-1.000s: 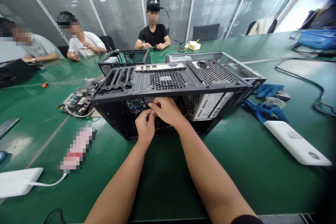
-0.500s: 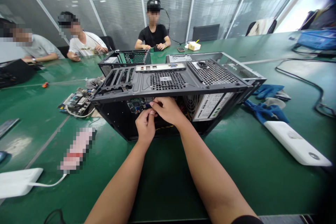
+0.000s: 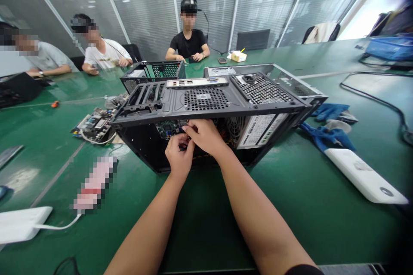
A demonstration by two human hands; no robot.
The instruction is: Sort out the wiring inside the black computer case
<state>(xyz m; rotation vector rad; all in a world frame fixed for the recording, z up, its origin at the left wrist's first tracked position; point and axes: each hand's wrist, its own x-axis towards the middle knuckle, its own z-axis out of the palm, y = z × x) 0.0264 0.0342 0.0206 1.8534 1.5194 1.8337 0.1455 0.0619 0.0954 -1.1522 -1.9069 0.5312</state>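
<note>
A black computer case (image 3: 180, 109) stands in front of me with its vented back panel upward and its near side open. Inside its opening, my left hand (image 3: 179, 154) has thumb and fingers curled together; what they pinch is too small and dark to name. My right hand (image 3: 204, 136) is close against it, fingers bent inward, their tips partly hidden. Beyond the fingers a motherboard (image 3: 167, 129) shows inside the case. The power supply (image 3: 261, 131), with a white label, and its fan sit to the right of my right hand. Thin wires run below the hands.
A loose circuit board (image 3: 97, 124) lies left of the case. Blue gloves (image 3: 335, 133) and a white power bank (image 3: 364, 176) lie at right. Another white power bank (image 3: 24, 223) is cabled to a blurred phone (image 3: 95, 184). Another open case (image 3: 155, 71) stands behind; several people sit opposite.
My left thumb has shifted right and away from the left fingertips, opening a small dark gap between them. The right hand stays nearly in place, and the case has not moved.
</note>
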